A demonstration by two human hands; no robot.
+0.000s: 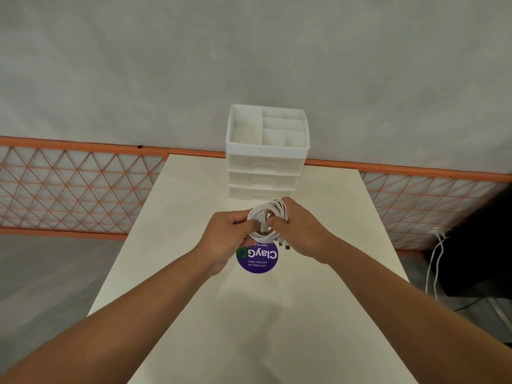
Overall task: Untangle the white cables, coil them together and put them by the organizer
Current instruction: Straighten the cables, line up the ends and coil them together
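Note:
The white cables are wound into a round coil held above the white table, just in front of the white organizer. My left hand pinches the coil's left side near a plug. On the right side, my right hand grips the loops. Metal connector ends hang from the coil's lower edge, between the two hands. The organizer stands at the table's far edge, with open compartments on top and drawers below.
A round purple sticker lies on the table beneath the hands. An orange lattice fence runs behind the table. At the right, a dark object and loose white cords sit off the table.

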